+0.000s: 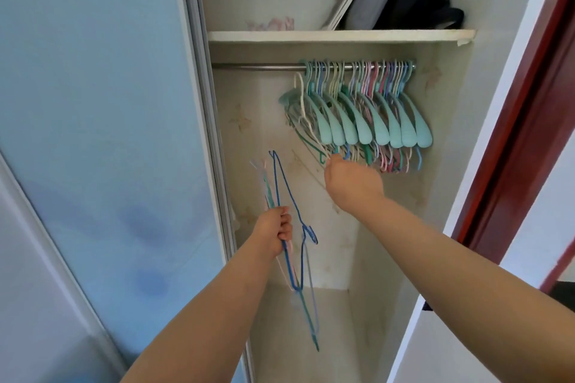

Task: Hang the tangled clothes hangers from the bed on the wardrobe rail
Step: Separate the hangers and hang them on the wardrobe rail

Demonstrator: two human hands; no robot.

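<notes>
Fingers (283, 221) of the left hand (273, 230) curl round a bunch of thin wire hangers (281, 183). Right hand (351, 182) reaches up, its fingertips touching hung hangers (367, 121) crowded along the rail (255, 66); its grip cannot be told.

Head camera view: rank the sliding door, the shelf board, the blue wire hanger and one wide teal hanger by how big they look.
1. Sliding door, largest by far.
2. Shelf board.
3. Blue wire hanger gripped by the left hand; it is nearer the camera, so its lead is unsure.
4. Wide teal hanger on the rail, smallest.
</notes>
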